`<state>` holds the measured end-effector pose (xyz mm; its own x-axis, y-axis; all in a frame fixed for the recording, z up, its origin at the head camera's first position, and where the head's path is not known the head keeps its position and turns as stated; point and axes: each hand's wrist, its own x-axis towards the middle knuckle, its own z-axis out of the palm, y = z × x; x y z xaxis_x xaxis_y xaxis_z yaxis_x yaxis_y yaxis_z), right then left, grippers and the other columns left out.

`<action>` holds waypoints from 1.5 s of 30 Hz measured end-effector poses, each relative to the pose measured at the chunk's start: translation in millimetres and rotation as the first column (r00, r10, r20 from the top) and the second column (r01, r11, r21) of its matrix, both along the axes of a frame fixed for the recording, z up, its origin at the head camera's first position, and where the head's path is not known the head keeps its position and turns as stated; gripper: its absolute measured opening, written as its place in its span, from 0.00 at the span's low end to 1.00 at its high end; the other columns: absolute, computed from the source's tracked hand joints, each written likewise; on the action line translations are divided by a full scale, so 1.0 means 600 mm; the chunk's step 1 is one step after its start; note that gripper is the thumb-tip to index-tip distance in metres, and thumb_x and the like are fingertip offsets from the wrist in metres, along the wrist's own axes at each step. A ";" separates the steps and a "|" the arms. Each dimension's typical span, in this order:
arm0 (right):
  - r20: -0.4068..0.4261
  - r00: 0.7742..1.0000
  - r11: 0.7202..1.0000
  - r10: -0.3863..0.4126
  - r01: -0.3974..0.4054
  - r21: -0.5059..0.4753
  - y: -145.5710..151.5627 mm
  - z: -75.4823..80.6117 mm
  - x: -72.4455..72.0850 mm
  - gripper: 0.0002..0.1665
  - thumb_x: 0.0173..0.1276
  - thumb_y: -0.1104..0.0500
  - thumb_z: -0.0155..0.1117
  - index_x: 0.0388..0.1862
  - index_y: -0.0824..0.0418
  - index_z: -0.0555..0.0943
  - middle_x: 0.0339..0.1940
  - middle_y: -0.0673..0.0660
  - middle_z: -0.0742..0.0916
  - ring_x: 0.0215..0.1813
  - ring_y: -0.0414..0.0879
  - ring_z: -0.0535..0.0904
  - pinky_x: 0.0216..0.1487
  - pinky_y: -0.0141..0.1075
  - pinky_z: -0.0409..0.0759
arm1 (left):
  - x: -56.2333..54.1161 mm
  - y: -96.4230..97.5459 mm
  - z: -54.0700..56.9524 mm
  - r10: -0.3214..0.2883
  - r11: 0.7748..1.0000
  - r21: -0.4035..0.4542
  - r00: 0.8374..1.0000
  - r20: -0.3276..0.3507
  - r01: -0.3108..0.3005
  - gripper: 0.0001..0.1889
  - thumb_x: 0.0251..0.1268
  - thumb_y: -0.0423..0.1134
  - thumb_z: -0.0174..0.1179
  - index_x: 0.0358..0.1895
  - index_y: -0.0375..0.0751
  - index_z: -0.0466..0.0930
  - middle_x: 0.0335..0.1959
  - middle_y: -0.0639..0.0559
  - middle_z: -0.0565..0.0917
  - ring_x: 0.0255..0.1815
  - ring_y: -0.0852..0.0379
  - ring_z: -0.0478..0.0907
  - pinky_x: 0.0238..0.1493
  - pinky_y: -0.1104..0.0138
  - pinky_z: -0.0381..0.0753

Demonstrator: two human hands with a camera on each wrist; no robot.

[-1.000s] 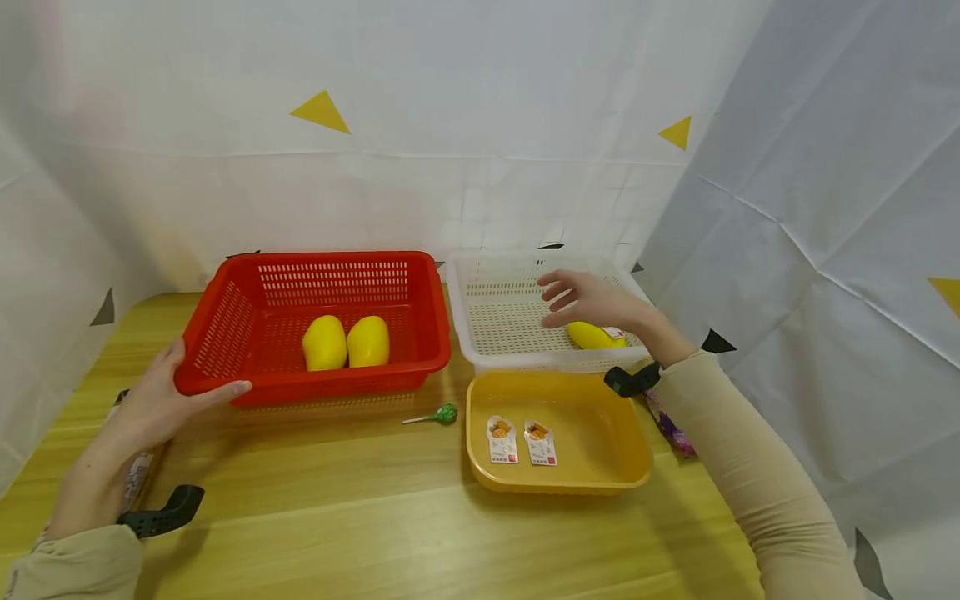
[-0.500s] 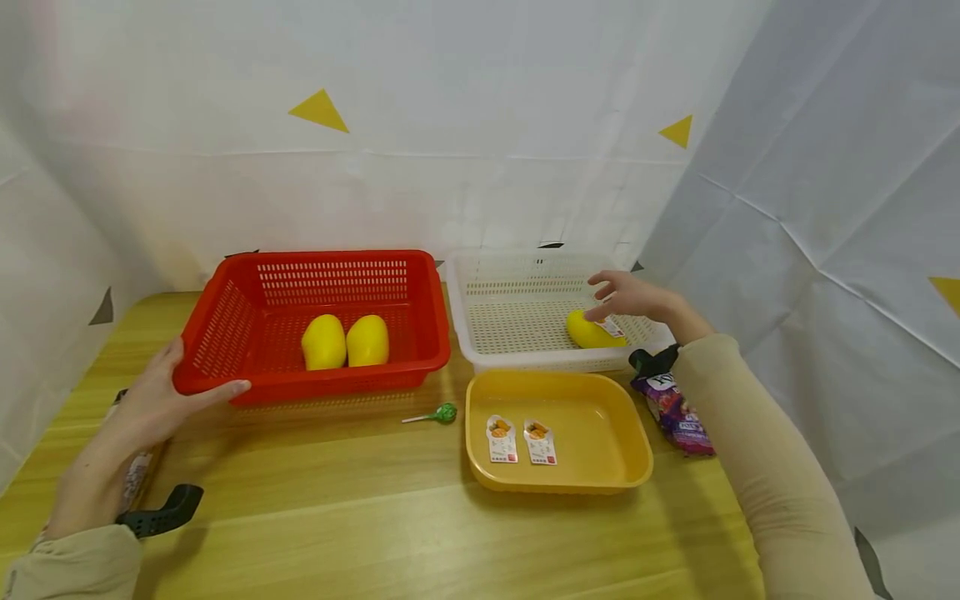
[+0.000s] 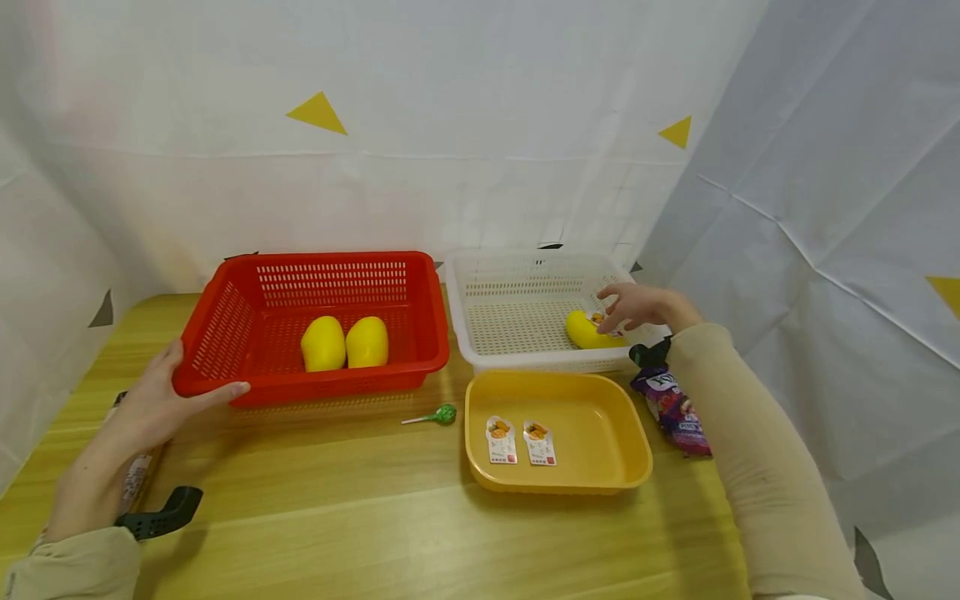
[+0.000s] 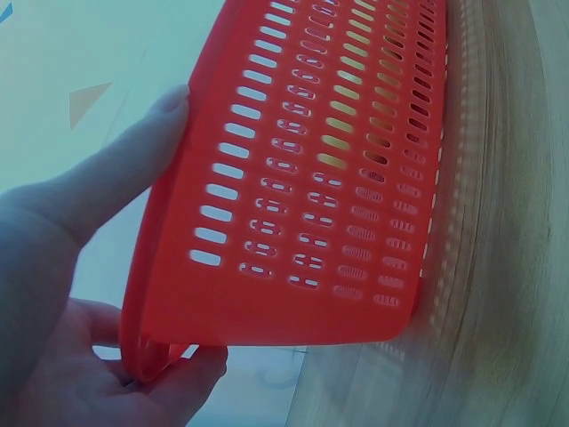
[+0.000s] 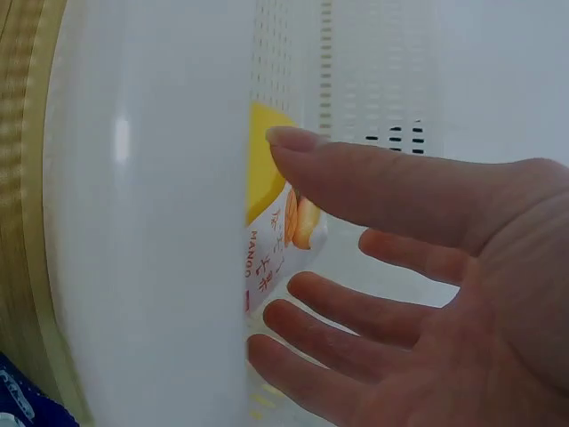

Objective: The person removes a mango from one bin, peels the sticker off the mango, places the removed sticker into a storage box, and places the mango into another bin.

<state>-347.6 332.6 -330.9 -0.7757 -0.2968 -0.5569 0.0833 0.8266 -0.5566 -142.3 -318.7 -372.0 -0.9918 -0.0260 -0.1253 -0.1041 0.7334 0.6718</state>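
My left hand (image 3: 150,404) grips the near left corner of the red basket (image 3: 315,387); in the left wrist view its thumb lies along the rim and fingers bend around the corner. Two yellow mangoes (image 3: 324,343) lie side by side inside. Over the right end of the white basket (image 3: 547,361), my right hand (image 3: 639,307) reaches down with fingers spread. Beneath it lies a third mango (image 3: 582,330), bearing a printed label (image 5: 271,240) that reads MANGO. In the right wrist view the thumb tip overlaps this mango, whose lower part is hidden by the basket wall.
A yellow-orange tray (image 3: 555,482) holding two mango labels (image 3: 501,440) stands before the white basket. A green lollipop (image 3: 442,414) lies left of it, a purple packet (image 3: 677,414) right. Behind my left wrist is a long dark-edged packet (image 3: 137,479).
My right hand has moved right and down, from the middle of the white basket to the mango at its right end. The left hand stays on the red basket.
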 end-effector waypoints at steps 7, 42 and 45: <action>0.067 0.998 1.000 -0.011 0.011 0.006 0.001 -0.010 -0.005 0.54 0.69 0.61 0.68 0.81 0.66 0.44 0.76 0.78 0.56 0.76 0.69 0.58 0.71 0.60 0.66 | 0.000 0.000 -0.002 -0.002 1.000 0.002 1.000 -0.012 0.002 0.63 0.62 0.66 0.62 0.80 0.40 0.24 0.73 0.20 0.49 0.62 0.25 0.61 0.46 0.32 0.72; 0.094 0.996 0.994 0.001 -0.012 0.112 -0.005 -0.031 0.004 0.62 0.65 0.52 0.73 0.83 0.60 0.41 0.80 0.71 0.55 0.73 0.66 0.66 0.69 0.55 0.71 | -0.001 0.001 0.000 -0.005 1.000 -0.002 1.000 -0.002 0.005 0.63 0.61 0.67 0.61 0.80 0.39 0.25 0.73 0.20 0.47 0.63 0.25 0.58 0.47 0.29 0.70; 0.102 0.995 0.991 0.020 -0.033 0.128 -0.007 -0.032 0.004 0.60 0.66 0.51 0.72 0.82 0.63 0.42 0.79 0.71 0.56 0.73 0.66 0.65 0.69 0.56 0.70 | -0.001 0.001 0.001 -0.004 1.000 -0.002 1.000 0.000 0.004 0.63 0.61 0.67 0.61 0.80 0.39 0.25 0.74 0.20 0.45 0.64 0.24 0.57 0.48 0.29 0.70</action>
